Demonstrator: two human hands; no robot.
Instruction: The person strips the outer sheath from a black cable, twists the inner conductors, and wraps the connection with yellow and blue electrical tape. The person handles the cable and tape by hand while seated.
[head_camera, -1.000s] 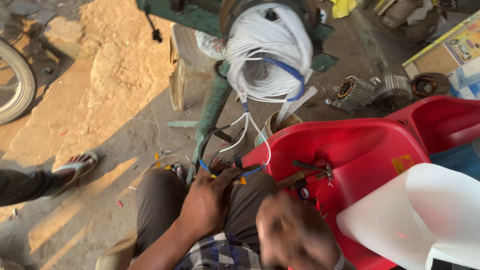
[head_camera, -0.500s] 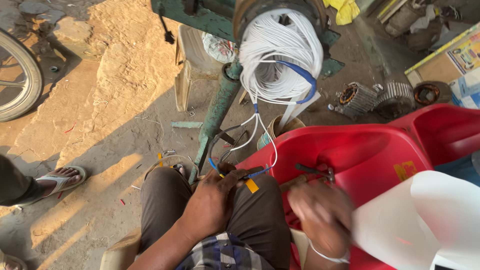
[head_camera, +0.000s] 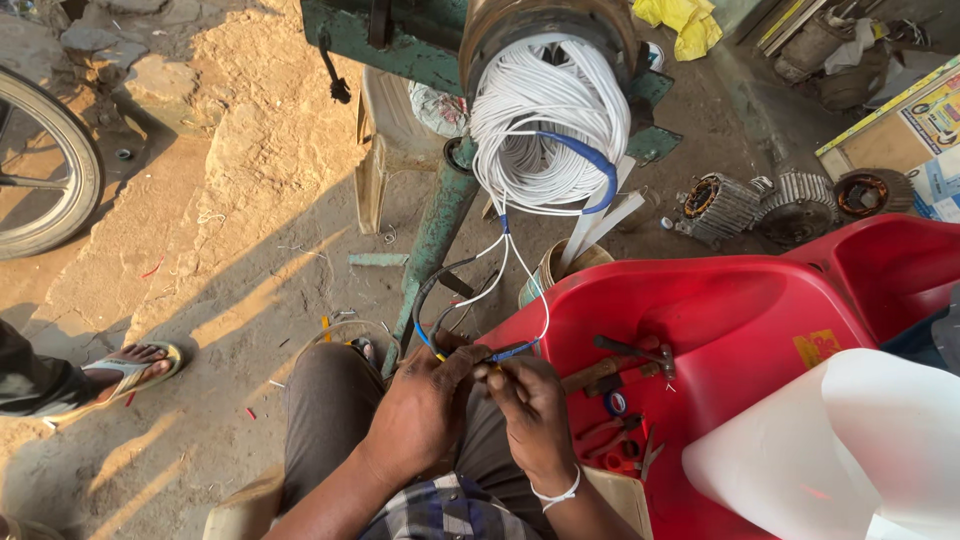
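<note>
Left hand (head_camera: 425, 410) and right hand (head_camera: 530, 405) pinch the wire leads (head_camera: 505, 352) trailing from the white coil (head_camera: 545, 125); exact grip apparently obscured. Hammer (head_camera: 625, 360) on red chair (head_camera: 740, 310).

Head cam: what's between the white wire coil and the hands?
In the head view, thin white leads hang from the wire coil down to the left hand and right hand, past a green stand leg.

- White wire coil (head_camera: 545, 125) above the hands: smooth plastic-looking insulation, slight sheen.
- Red chair (head_camera: 720, 320) just right of the right hand (head_camera: 530, 410): glossy moulded plastic.
- Green stand (head_camera: 435, 235) beyond the left hand (head_camera: 420, 410): painted metal, worn, matt.
- Ground (head_camera: 230, 190) to the left: rough, dusty earth.
</note>
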